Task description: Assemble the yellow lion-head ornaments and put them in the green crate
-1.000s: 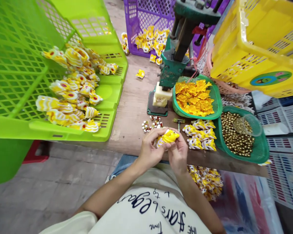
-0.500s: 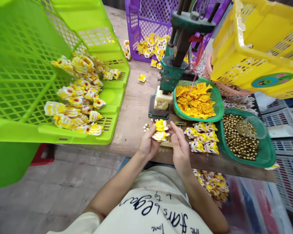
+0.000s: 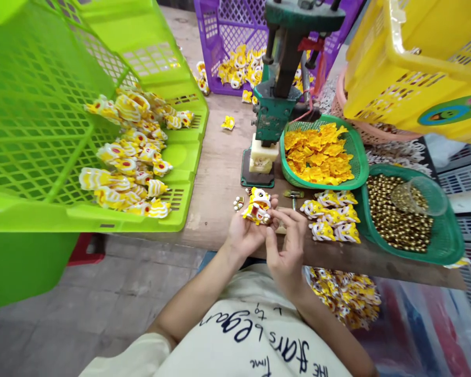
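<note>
A yellow and white figure (image 3: 258,205) with a red patch rests on the upturned palm and fingers of my left hand (image 3: 246,233). My right hand (image 3: 288,243) is beside it, its bent fingertips touching the figure's right edge. Just left of the figure, small white and gold pieces (image 3: 238,202) lie on the wooden table (image 3: 215,183). To the right of my hands, several yellow and white figures (image 3: 333,215) sit in rows. A small metal tool (image 3: 294,196) lies above my right hand.
A green press (image 3: 273,115) with a cream block (image 3: 264,155) stands behind my hands. Green baskets hold yellow pieces (image 3: 317,154) and gold beads (image 3: 396,214). A large lime crate (image 3: 180,209) is at left, a purple crate (image 3: 208,52) behind, a yellow crate (image 3: 408,68) at right.
The figure has turned and now lies across my left palm, which has opened upward. My right hand's fingers have bent in to the figure's edge. The view has shifted slightly.
</note>
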A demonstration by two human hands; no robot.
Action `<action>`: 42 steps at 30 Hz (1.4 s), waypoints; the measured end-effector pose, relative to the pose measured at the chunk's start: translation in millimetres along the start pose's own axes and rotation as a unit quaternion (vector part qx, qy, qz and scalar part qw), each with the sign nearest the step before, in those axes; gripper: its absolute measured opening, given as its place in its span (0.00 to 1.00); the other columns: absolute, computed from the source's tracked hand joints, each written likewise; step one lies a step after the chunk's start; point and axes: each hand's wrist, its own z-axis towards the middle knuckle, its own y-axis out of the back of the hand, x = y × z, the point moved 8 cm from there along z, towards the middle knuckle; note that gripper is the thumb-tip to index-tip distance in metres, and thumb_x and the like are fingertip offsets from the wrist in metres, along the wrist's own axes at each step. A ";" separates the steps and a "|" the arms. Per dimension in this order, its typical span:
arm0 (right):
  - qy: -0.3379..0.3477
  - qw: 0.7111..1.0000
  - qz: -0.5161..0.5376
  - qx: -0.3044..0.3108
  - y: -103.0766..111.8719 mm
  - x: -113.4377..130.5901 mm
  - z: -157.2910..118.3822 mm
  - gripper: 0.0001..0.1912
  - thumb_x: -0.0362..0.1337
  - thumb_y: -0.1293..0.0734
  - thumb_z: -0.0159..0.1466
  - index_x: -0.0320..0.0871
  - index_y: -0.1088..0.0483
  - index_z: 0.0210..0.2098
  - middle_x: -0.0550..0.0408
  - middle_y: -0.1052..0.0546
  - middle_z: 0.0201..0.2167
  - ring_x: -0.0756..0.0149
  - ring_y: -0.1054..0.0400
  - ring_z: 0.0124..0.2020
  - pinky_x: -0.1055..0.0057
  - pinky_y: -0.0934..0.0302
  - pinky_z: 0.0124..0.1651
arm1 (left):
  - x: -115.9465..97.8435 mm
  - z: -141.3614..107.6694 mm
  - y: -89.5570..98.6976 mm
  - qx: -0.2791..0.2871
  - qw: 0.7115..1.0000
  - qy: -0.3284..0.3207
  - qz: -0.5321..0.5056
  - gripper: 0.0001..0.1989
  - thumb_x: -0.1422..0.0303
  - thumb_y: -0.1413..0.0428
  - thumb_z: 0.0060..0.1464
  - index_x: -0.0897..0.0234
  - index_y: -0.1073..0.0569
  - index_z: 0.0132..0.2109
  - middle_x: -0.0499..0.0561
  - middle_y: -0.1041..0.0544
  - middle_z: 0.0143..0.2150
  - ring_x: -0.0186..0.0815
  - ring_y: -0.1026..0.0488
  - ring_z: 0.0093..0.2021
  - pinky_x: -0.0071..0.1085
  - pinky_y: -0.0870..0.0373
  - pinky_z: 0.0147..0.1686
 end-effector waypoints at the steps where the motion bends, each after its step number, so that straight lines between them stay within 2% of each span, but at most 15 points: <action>1: 0.004 1.000 -0.005 -0.001 0.0 0.2 -0.3 0.17 0.30 0.39 0.66 0.47 0.33 0.54 0.47 0.33 0.49 0.57 0.37 0.54 0.56 0.37 0.56 | -0.1 0.4 -0.3 0.004 1.000 -0.002 0.005 0.21 0.63 0.54 0.63 0.66 0.28 0.57 0.58 0.20 0.48 0.41 0.23 0.46 0.41 0.28 0.49; 6: 0.022 1.000 -0.020 -0.007 -1.0 -1.5 -1.4 0.18 0.30 0.37 0.65 0.47 0.34 0.54 0.47 0.32 0.49 0.56 0.37 0.54 0.54 0.39 0.57 | 1.0 2.4 0.7 0.014 1.000 -0.016 0.008 0.20 0.59 0.53 0.63 0.66 0.26 0.54 0.59 0.21 0.49 0.43 0.24 0.50 0.41 0.27 0.49; 12: 0.008 1.000 0.000 -0.006 -5.5 -14.3 -3.3 0.16 0.34 0.34 0.65 0.46 0.36 0.52 0.48 0.28 0.47 0.58 0.33 0.50 0.55 0.36 0.54 | -3.2 -4.7 5.7 -0.066 0.993 -0.097 0.013 0.21 0.55 0.51 0.63 0.68 0.24 0.46 0.57 0.20 0.45 0.38 0.23 0.44 0.34 0.27 0.48; 17: 0.035 0.999 -0.014 -0.037 -4.0 -13.8 -5.1 0.13 0.34 0.34 0.65 0.46 0.34 0.49 0.49 0.25 0.42 0.58 0.30 0.47 0.56 0.35 0.51 | -5.8 -13.9 4.2 -0.100 0.979 -0.176 0.031 0.23 0.50 0.48 0.61 0.66 0.25 0.47 0.55 0.20 0.45 0.37 0.23 0.47 0.33 0.29 0.52; 22: 0.060 0.998 -0.011 -0.032 -5.9 -11.6 -5.8 0.13 0.33 0.34 0.64 0.47 0.34 0.49 0.48 0.24 0.42 0.57 0.29 0.46 0.55 0.34 0.50 | -2.3 -16.5 5.0 -0.110 0.977 -0.178 0.030 0.25 0.47 0.46 0.57 0.66 0.26 0.46 0.55 0.20 0.45 0.39 0.23 0.48 0.34 0.28 0.51; 24: 0.035 0.999 -0.008 -0.006 -10.3 -17.6 -3.7 0.12 0.37 0.33 0.64 0.46 0.33 0.48 0.47 0.24 0.43 0.56 0.29 0.47 0.54 0.34 0.51 | -3.2 -13.1 9.6 -0.121 0.977 -0.174 0.037 0.25 0.47 0.47 0.58 0.66 0.26 0.46 0.56 0.20 0.45 0.40 0.23 0.49 0.34 0.28 0.50; 27: -0.064 0.997 0.032 0.037 -22.3 -41.2 3.5 0.17 0.43 0.31 0.62 0.44 0.34 0.47 0.46 0.24 0.44 0.58 0.28 0.44 0.59 0.32 0.47 | -12.3 -1.4 19.9 -0.136 0.970 -0.190 0.064 0.22 0.50 0.46 0.58 0.66 0.26 0.45 0.54 0.20 0.42 0.38 0.23 0.45 0.32 0.28 0.47; 29: -0.146 0.984 0.091 0.050 -33.5 -63.8 10.3 0.20 0.45 0.29 0.60 0.43 0.35 0.48 0.49 0.23 0.42 0.62 0.27 0.39 0.64 0.31 0.42 | -23.0 10.7 24.8 -0.129 0.964 -0.206 0.106 0.18 0.54 0.44 0.58 0.66 0.27 0.44 0.52 0.21 0.40 0.36 0.23 0.43 0.30 0.29 0.45; 31: -0.227 0.956 0.176 0.052 -47.6 -87.7 18.0 0.21 0.46 0.29 0.59 0.43 0.35 0.46 0.52 0.23 0.38 0.65 0.27 0.35 0.68 0.31 0.38 | -34.5 23.9 27.3 -0.111 0.956 -0.212 0.167 0.15 0.57 0.43 0.57 0.66 0.27 0.43 0.51 0.22 0.39 0.36 0.25 0.41 0.30 0.30 0.43; 34: -0.333 0.896 0.291 0.053 -71.3 -117.6 28.3 0.23 0.49 0.27 0.56 0.42 0.35 0.41 0.55 0.24 0.32 0.68 0.27 0.29 0.71 0.33 0.32 | -52.9 39.6 27.6 -0.090 0.924 -0.228 0.292 0.13 0.60 0.43 0.56 0.66 0.26 0.42 0.52 0.24 0.39 0.37 0.27 0.41 0.31 0.31 0.42; 36: -0.368 0.866 0.334 0.045 -82.7 -128.3 35.7 0.24 0.51 0.27 0.54 0.42 0.35 0.40 0.57 0.24 0.30 0.70 0.28 0.26 0.73 0.35 0.28 | -65.8 46.1 25.8 -0.091 0.883 -0.256 0.383 0.13 0.64 0.41 0.54 0.65 0.25 0.45 0.53 0.27 0.43 0.38 0.29 0.44 0.31 0.31 0.44; 39: -0.370 0.850 0.375 0.009 -92.0 -133.9 49.3 0.26 0.52 0.26 0.52 0.41 0.35 0.39 0.59 0.24 0.30 0.72 0.29 0.25 0.75 0.36 0.27 | -84.3 53.2 17.4 -0.090 0.812 -0.318 0.481 0.18 0.67 0.41 0.53 0.65 0.25 0.51 0.55 0.32 0.47 0.39 0.31 0.49 0.32 0.31 0.47; 42: -0.353 0.849 0.393 -0.023 -99.7 -135.5 63.6 0.26 0.52 0.26 0.52 0.42 0.36 0.39 0.60 0.24 0.29 0.73 0.29 0.24 0.76 0.35 0.28 | -99.7 60.9 5.9 -0.075 0.763 -0.365 0.528 0.15 0.68 0.44 0.57 0.66 0.25 0.51 0.56 0.32 0.46 0.39 0.31 0.48 0.33 0.32 0.48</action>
